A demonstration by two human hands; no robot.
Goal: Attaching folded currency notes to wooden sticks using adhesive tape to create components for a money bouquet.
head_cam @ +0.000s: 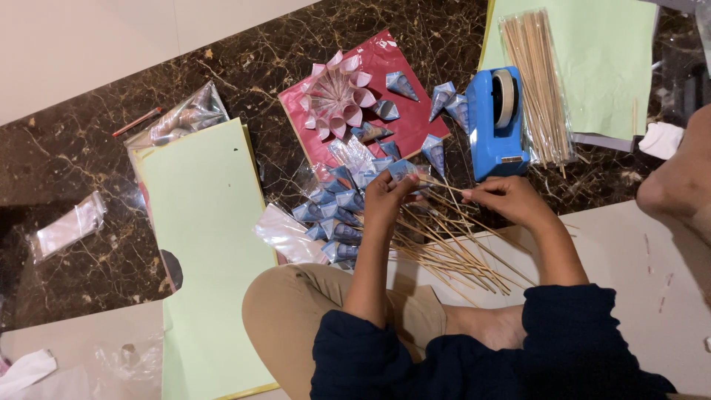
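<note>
The left hand (381, 196) has its grip closed on a small blue paper cone (404, 170), pinched between thumb and fingers. The right hand (507, 198) has its grip closed on a thin wooden stick (444, 186); the stick runs from the right fingers across to the cone, and its tip meets the cone at the left grip. The two hands are near each other, with only the short piece of stick between them.

Just below both grips lies a loose pile of wooden sticks (452, 255), spread like a fan over the dark marble floor (67, 155) and a pale board. To the left of the left grip, and a little under it, a heap of folded blue cones (333, 218) lies close together. Above the left grip is a red sheet (411, 122) that carries a pink folded paper flower (335, 96) and some more cones. Just above the right grip stands a blue tape dispenser (496, 122), and beside it a clear bag of sticks (537, 85) lies on a light green paper sheet (600, 52). Well away to the left of the grips is another green sheet (204, 244).
</note>
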